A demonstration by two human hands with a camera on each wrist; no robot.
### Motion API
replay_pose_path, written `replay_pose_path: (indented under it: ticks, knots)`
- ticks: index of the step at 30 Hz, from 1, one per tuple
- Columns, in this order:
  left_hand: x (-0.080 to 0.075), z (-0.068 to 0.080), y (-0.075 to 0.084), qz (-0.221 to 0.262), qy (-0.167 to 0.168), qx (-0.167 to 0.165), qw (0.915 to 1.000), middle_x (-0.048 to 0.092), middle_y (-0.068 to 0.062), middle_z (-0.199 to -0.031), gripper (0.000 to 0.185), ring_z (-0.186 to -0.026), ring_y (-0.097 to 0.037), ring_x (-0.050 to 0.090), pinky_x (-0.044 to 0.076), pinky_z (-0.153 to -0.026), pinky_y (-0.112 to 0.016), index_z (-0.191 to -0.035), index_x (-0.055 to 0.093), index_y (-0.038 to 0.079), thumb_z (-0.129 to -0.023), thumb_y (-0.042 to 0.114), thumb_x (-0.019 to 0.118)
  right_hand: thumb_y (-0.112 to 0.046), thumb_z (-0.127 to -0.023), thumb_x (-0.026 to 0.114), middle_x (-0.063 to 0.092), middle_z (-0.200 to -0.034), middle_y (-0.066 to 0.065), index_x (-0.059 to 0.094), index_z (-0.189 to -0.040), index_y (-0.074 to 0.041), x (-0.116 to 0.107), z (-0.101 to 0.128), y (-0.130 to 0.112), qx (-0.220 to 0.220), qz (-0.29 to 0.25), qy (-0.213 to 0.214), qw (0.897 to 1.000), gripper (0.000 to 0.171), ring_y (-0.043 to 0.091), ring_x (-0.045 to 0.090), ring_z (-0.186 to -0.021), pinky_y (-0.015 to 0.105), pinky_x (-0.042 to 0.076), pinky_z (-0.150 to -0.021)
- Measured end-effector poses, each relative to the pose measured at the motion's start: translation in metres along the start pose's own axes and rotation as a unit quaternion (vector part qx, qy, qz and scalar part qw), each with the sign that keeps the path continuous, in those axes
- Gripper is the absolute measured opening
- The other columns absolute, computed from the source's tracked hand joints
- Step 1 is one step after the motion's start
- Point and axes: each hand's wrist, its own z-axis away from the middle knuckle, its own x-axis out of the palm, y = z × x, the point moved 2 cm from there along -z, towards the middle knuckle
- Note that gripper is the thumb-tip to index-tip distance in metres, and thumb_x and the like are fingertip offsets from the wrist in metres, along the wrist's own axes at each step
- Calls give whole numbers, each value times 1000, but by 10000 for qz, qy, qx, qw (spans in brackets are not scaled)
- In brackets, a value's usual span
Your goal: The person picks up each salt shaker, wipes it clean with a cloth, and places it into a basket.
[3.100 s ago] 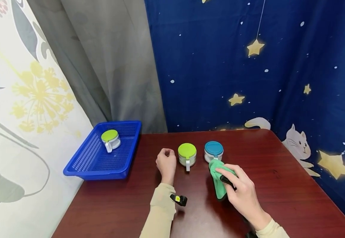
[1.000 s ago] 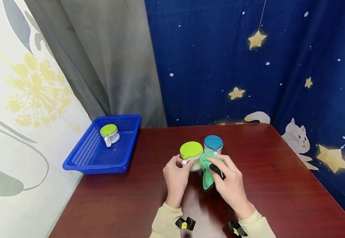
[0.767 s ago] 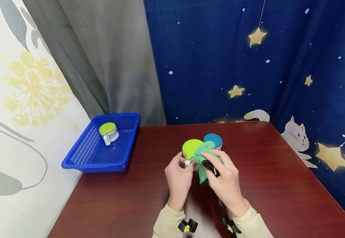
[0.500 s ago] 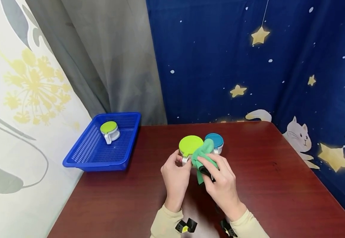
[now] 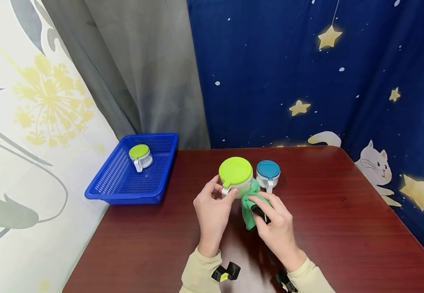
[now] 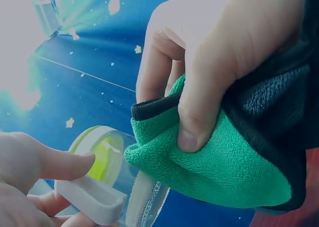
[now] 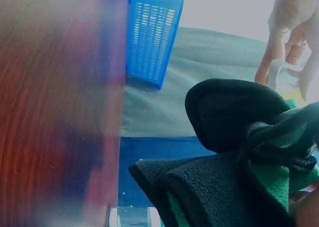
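In the head view, my left hand (image 5: 212, 213) holds a clear seasoning jar with a lime-green lid (image 5: 235, 171) off the table. The left wrist view shows the thumb and fingers around its white handle (image 6: 97, 199). My right hand (image 5: 278, 226) pinches a folded green cleaning cloth (image 5: 247, 215) with black edging, held at the jar's right side. The cloth's dark grey back (image 7: 214, 187) fills much of the right wrist view. Just behind stands a second jar, blue-lidded (image 5: 268, 170), upright on the table with its handle facing me.
At the left, a blue perforated plastic basket (image 5: 131, 201) holds another green-lidded jar (image 5: 140, 156). All this sits on a reddish-brown wooden table (image 5: 343, 228). Curtains hang behind the table (image 5: 255, 73) and at its left side.
My left hand, earlier beside the green-lidded jar, now grips it and has raised it. The cloth in my right hand has moved left from the blue-lidded jar to the green-lidded one.
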Motion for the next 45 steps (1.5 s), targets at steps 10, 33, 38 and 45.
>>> replay_pose_path:
  ticks: [10,33,38,45]
  knots:
    - [1,0,0,-505,-118,289,9982,69,5,-118,36,-103,-17,67,58,-68,-34,-70,58,10,-71,20,93,8,-73,76,68,-112,8,76,-113,-10,-1,1,0,154,-129,-120,9997,44,26,64,-102,19,45,-93]
    - [-2,6,-15,-656,-307,-188,9972,72,1,-117,34,-101,-20,68,57,-70,-39,-67,59,13,-69,14,92,10,-72,78,68,-109,16,76,-111,-4,-17,-25,-18,-103,-532,523,9972,42,29,67,-100,20,49,-93]
    - [-2,11,-18,-575,-595,-200,9964,72,3,-117,33,-104,-21,67,57,-68,-31,-67,60,15,-70,15,93,10,-73,78,67,-113,17,75,-113,-4,-24,-31,-18,32,-419,669,9969,43,30,67,-103,20,49,-94]
    - [-6,11,-16,-271,-688,-19,9973,71,4,-118,35,-101,-18,69,58,-64,-30,-67,59,14,-68,11,93,11,-73,73,68,-114,19,75,-114,-3,-26,-31,-18,-209,-307,530,9979,43,35,63,-105,22,46,-98]
